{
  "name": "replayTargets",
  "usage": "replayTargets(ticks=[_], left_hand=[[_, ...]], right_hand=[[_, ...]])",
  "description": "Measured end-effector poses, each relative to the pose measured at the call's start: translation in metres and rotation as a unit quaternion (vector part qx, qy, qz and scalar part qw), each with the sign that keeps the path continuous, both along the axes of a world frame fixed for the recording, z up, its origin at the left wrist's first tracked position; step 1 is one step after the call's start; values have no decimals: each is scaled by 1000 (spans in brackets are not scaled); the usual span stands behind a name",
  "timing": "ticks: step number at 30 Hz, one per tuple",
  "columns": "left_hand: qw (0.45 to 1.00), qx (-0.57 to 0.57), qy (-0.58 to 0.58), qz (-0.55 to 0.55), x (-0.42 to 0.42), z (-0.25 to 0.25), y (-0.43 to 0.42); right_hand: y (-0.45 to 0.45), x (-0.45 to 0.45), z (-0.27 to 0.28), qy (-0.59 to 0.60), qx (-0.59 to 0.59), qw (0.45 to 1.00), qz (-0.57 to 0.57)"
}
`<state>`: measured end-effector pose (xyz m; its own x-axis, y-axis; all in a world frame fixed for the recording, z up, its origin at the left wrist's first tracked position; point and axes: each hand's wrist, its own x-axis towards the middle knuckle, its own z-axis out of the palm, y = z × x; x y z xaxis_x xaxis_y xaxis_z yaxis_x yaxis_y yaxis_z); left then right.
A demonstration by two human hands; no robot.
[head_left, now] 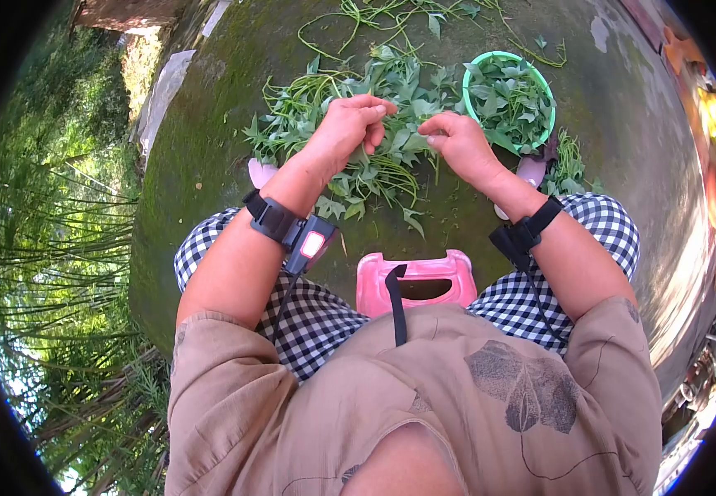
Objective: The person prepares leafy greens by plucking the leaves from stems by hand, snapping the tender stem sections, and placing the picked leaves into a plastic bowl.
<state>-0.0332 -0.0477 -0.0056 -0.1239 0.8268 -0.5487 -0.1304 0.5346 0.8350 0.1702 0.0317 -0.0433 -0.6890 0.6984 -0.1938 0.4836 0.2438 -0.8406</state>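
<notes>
A heap of leafy green stems (387,178) lies on the mossy ground in front of me. Over its left part is my left hand (351,126), fingers curled and thumb against the index finger; whatever they hold, if anything, is hidden. My right hand (459,145) faces it from the right, thumb and forefinger pinched on a leafy green stem (434,159). Just beyond that hand stands a green-rimmed basket (551,97), filled with picked leaves (508,99).
Long bare stems (358,18) lie scattered at the far side. A smaller bunch of greens (571,165) rests right of the basket, near my foot (531,170). Between my knees sits a pink plastic stool (372,285). Dense plants (60,231) grow beyond the left edge.
</notes>
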Motion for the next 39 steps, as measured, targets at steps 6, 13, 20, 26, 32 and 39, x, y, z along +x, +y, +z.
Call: replayTargets(ticks=[6, 13, 20, 26, 32, 39], left_hand=[[994, -90, -53, -7, -6, -19, -12], [912, -339, -97, 209, 32, -190, -35], [784, -359, -211, 461, 68, -286, -24], [764, -289, -263, 513, 57, -298, -25], [768, -335, -327, 437, 47, -317, -21], [822, -314, -188, 437, 66, -276, -2]], right_hand=[[10, -5, 10, -13, 46, 998, -49], [27, 7, 32, -8, 45, 996, -80], [28, 14, 51, 24, -19, 993, -114], [40, 9, 67, 48, -77, 981, -170], [35, -1, 80, 77, -124, 974, -173], [35, 3, 77, 67, -96, 979, -167]])
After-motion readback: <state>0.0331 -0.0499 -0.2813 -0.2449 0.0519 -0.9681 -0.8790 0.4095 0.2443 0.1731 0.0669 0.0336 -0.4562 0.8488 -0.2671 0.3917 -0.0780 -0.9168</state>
